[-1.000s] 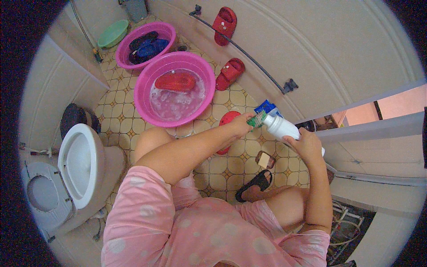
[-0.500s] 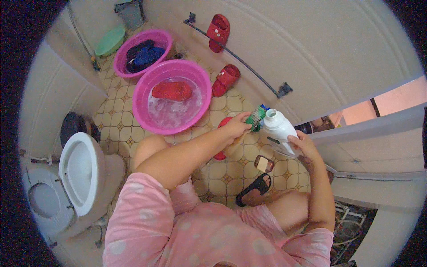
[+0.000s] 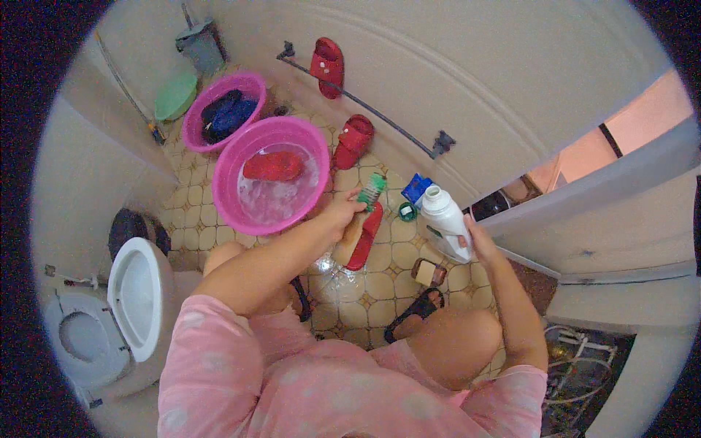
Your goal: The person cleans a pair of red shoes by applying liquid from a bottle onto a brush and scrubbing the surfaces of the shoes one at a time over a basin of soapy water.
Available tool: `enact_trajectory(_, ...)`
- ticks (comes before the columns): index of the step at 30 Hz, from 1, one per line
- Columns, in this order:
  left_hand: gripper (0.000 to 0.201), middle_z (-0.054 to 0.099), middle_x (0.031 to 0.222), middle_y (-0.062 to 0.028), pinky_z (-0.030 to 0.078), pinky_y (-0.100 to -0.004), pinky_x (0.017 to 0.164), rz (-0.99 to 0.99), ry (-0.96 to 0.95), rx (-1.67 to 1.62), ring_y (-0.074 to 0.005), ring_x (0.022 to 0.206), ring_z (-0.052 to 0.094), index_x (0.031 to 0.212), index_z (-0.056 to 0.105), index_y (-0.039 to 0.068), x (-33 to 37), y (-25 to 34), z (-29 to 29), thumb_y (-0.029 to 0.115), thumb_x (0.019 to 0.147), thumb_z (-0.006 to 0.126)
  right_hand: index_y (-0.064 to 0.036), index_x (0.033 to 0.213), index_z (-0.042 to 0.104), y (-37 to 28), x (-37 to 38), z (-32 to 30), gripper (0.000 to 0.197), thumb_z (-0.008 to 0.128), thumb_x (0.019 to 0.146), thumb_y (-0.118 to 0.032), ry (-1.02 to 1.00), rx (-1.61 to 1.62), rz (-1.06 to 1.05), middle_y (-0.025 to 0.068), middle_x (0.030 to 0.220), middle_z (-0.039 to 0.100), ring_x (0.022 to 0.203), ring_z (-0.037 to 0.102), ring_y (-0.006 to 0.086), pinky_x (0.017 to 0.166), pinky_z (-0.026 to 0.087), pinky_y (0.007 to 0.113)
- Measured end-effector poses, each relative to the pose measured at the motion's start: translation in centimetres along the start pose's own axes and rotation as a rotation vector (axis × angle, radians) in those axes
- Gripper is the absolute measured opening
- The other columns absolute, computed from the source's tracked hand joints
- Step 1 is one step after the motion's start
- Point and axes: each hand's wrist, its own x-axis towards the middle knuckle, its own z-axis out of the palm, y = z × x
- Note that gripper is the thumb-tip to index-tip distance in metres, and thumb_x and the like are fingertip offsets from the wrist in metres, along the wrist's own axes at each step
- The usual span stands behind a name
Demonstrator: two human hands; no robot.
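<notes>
My left hand (image 3: 345,213) is closed around a green scrub brush (image 3: 372,191), just over a slipper with a red strap and tan sole (image 3: 363,241) on the tiled floor. My right hand (image 3: 476,239) grips a white plastic bottle (image 3: 444,219) by its side; its mouth is uncapped and it leans a little. I cannot tell whether its base touches the floor. Beside the bottle lie a round green cap-like piece (image 3: 407,212) and a blue packet (image 3: 415,187). Nearer to me, a bar of soap (image 3: 425,273) sits in a brown dish (image 3: 439,275).
A pink basin (image 3: 221,191) holds sudsy water and a red slipper (image 3: 274,166). Behind it, another pink basin (image 3: 191,125) contains dark blue cloth. Red slippers lean by the wall, one behind a towel bar (image 3: 380,113). A toilet (image 3: 139,299) stands at left.
My left hand has carried the brush leftward, away from the bottle's mouth to above the slipper. The green cap-like piece and blue packet now show more fully. The whole view has shifted slightly.
</notes>
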Motion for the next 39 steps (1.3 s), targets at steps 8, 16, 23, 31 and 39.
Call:
enact_trajectory(8, 0.037, 0.058, 0.104, -0.0104, 0.047, -0.0389, 0.083, -0.07, 0.135, -0.094, -0.0246, 0.091, 0.056, 0.122, 0.047, 0.008, 4.4, -6.3, 1.5, 0.003, 0.085, 0.045, -0.0118, 0.091, 0.062, 12.8, 5.6, 0.7, 0.055, 0.037, 0.088, -0.06, 0.287, 0.344, -0.06, -0.0012, 0.065, 0.052, 0.059, 0.047, 0.0109, 0.056, 0.039, 0.026)
enact_trajectory(16, 0.031, 0.056, 0.089, -0.008, 0.045, -0.0374, 0.069, -0.27, 0.189, -0.149, -0.0227, 0.078, 0.053, 0.111, 0.051, 0.012, 6.0, -11.3, 1.7, 0.01, 0.082, 0.041, -0.0067, 0.129, 0.042, 16.2, 10.0, 2.5, 0.062, 0.025, 0.093, -0.055, 0.44, 0.509, -0.127, 0.007, 0.123, 0.049, 0.107, 0.047, 0.0209, 0.093, 0.036, 0.036)
enact_trajectory(23, 0.021, 0.056, 0.083, -0.0069, 0.042, -0.0394, 0.067, -0.276, 0.054, -0.279, -0.0246, 0.076, 0.051, 0.089, 0.055, 0.007, 9.4, -14.7, -0.8, 0.02, 0.077, 0.044, -0.0056, 0.132, 0.039, 17.5, 11.0, 3.3, 0.063, 0.04, 0.09, -0.053, 0.481, 0.585, -0.191, 0.008, 0.13, 0.044, 0.121, 0.038, 0.019, 0.101, 0.028, 0.031)
enact_trajectory(31, 0.026, 0.06, 0.092, -0.0117, 0.047, -0.0414, 0.082, -0.307, -0.121, -0.46, -0.0265, 0.085, 0.058, 0.107, 0.053, 0.006, 8.4, -14.7, 3.9, 0.017, 0.089, 0.038, -0.0107, 0.126, 0.04, 10.2, 2.1, 2.0, 0.045, 0.056, 0.087, -0.029, 0.077, -0.09, -0.006, 0.0082, 0.096, 0.057, 0.077, 0.057, 0.0142, 0.061, 0.046, 0.025)
enact_trajectory(39, 0.024, 0.059, 0.095, -0.0084, 0.045, -0.037, 0.076, -0.126, -0.066, -0.603, -0.0208, 0.084, 0.056, 0.105, 0.054, 0.004, 7.3, -14.7, 6.9, 0.012, 0.088, 0.04, -0.0227, 0.143, 0.017, 4.1, 3.4, 11.7, 0.07, 0.057, 0.086, -0.029, -0.174, -0.335, 0.097, 0.0123, 0.109, 0.057, 0.083, 0.057, 0.0199, 0.067, 0.049, 0.033)
